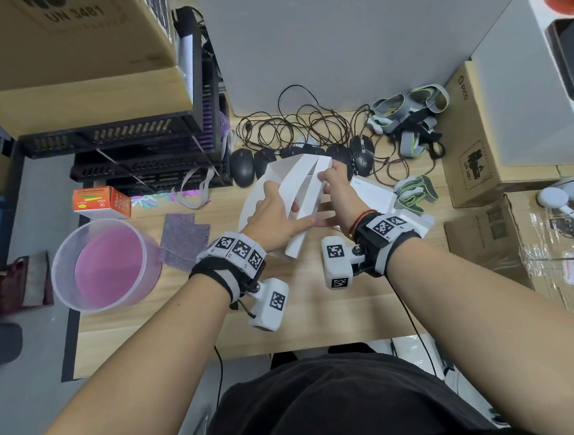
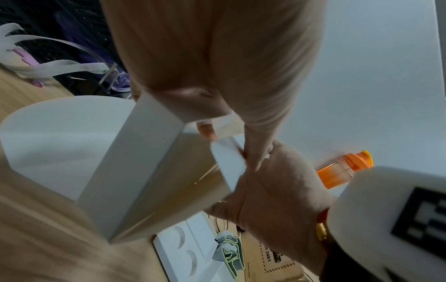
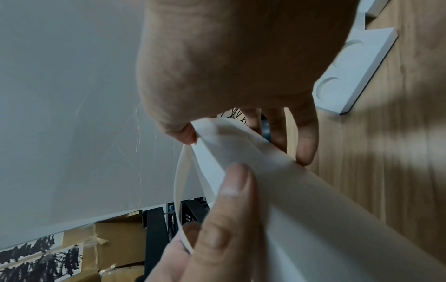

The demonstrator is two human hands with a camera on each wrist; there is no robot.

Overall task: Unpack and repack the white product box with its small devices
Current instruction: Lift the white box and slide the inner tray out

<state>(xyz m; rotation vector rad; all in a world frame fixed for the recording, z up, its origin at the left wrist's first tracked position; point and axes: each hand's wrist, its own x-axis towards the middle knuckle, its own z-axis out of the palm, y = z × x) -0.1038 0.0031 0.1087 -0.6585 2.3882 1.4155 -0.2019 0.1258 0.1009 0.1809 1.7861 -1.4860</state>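
The white product box (image 1: 302, 185) is an open, hollow cardboard shell held above the wooden desk (image 1: 171, 329). My left hand (image 1: 275, 211) grips its near left side, thumb stretched along the bottom edge. My right hand (image 1: 334, 182) pinches its far right end. In the left wrist view the box (image 2: 135, 162) runs down from my palm, and the right hand (image 2: 277, 190) pinches a flap. In the right wrist view, thumb and fingers of the right hand (image 3: 241, 57) clamp the box edge (image 3: 289, 190). A white insert tray (image 1: 372, 190) with round recesses lies on the desk to the right. No devices sit in the recesses that show.
A grey-green strap bundle (image 1: 414, 193) lies by the tray, with more straps (image 1: 407, 111) behind. Several computer mice (image 1: 242, 167) and tangled cables (image 1: 305, 123) line the back. A clear pink-bottomed bucket (image 1: 105, 266), purple cloth (image 1: 184, 239) and orange carton (image 1: 102, 202) lie left. Cardboard boxes (image 1: 472, 141) stand right.
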